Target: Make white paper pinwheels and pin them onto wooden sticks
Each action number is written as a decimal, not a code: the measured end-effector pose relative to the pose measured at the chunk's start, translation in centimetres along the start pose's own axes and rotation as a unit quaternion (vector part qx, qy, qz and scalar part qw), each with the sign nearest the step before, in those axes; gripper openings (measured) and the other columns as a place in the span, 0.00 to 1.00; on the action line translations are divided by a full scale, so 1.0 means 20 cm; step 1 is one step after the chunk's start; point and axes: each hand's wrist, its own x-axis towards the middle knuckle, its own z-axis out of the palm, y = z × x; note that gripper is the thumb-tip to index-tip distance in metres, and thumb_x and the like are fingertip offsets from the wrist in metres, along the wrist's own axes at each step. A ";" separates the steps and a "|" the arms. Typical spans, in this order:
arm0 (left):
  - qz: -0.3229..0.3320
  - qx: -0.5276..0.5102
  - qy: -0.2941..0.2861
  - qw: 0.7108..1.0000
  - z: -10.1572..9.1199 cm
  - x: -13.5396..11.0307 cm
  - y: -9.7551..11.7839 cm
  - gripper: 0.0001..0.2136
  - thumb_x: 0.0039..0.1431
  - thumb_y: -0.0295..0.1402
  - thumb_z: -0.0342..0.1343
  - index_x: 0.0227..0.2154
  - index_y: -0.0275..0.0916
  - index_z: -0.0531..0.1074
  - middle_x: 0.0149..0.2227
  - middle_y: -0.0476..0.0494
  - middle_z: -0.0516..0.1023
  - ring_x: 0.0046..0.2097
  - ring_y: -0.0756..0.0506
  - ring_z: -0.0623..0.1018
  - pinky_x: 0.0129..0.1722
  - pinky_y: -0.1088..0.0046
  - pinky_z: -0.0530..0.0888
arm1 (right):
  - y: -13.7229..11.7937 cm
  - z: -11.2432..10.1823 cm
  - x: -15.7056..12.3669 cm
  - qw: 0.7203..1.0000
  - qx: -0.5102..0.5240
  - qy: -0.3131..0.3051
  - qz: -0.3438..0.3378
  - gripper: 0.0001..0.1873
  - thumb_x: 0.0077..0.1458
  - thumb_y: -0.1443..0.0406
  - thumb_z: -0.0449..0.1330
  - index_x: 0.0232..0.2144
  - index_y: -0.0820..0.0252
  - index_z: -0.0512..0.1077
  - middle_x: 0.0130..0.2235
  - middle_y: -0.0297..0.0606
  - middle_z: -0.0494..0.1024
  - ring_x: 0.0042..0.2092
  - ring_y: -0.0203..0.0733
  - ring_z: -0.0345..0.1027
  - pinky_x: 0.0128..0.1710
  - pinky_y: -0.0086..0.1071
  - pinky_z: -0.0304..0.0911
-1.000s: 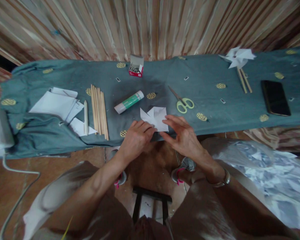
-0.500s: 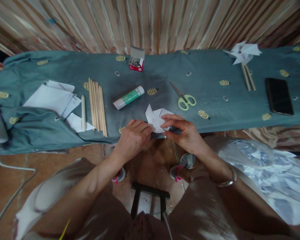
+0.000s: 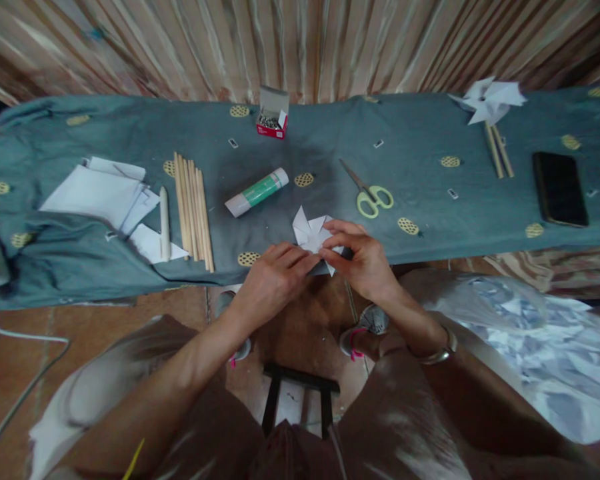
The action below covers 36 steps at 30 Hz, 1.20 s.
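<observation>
A white paper pinwheel [image 3: 311,233] with folded points lies at the front edge of the table, between my hands. My left hand [image 3: 280,277] has its fingers closed together on the paper's lower left side, the fingertips near its middle. From the right, my right hand [image 3: 357,253] pinches the paper between thumb and fingers, covering its right part. Behind the paper lie a green and white glue stick [image 3: 259,192] and scissors [image 3: 369,195] with light green handles.
Wooden sticks [image 3: 193,210], a white pencil-like stick [image 3: 165,223] and paper sheets [image 3: 93,197] lie left. An open red box [image 3: 271,123] of small metal pieces stands behind. Finished pinwheels [image 3: 490,100] and a black phone [image 3: 560,188] lie right. A bag of paper scraps [image 3: 545,353] stands below.
My left hand has slid right, its fingertips now closer to the paper's middle and to my right hand. My right hand has shifted slightly left, and a lower paper point shows more.
</observation>
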 end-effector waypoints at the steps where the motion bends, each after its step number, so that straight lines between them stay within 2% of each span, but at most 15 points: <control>1: 0.004 -0.007 -0.001 1.000 0.00 0.00 0.00 0.11 0.64 0.25 0.52 0.48 0.33 0.72 0.42 0.39 0.80 0.44 0.43 0.76 0.44 0.65 0.75 | 0.00 0.00 0.00 1.000 -0.004 0.003 0.002 0.05 0.51 0.69 0.63 0.27 0.54 0.76 0.49 0.39 0.78 0.51 0.48 0.71 0.53 0.48 0.64; 6: 0.010 -0.015 0.001 1.000 0.00 0.00 -0.01 0.10 0.63 0.24 0.52 0.45 0.32 0.74 0.42 0.39 0.79 0.43 0.43 0.76 0.43 0.65 0.77 | -0.01 0.02 0.01 1.000 -0.020 0.016 0.003 0.04 0.51 0.69 0.63 0.26 0.55 0.76 0.50 0.42 0.78 0.51 0.49 0.71 0.53 0.49 0.64; 24: -0.007 -0.019 0.042 0.999 0.03 0.02 -0.01 0.08 0.63 0.23 0.53 0.42 0.31 0.75 0.41 0.39 0.79 0.41 0.44 0.76 0.40 0.68 0.78 | -0.01 0.02 0.00 0.999 -0.035 0.024 0.001 0.03 0.53 0.67 0.61 0.28 0.54 0.75 0.50 0.41 0.78 0.53 0.51 0.70 0.55 0.51 0.64; 36: -0.020 -0.016 0.030 0.999 0.04 0.01 -0.02 0.08 0.64 0.24 0.52 0.42 0.34 0.75 0.42 0.40 0.79 0.42 0.45 0.77 0.40 0.67 0.79 | -0.01 0.03 0.00 0.999 -0.033 0.031 0.000 0.03 0.53 0.67 0.62 0.28 0.54 0.74 0.50 0.40 0.78 0.53 0.50 0.70 0.55 0.50 0.64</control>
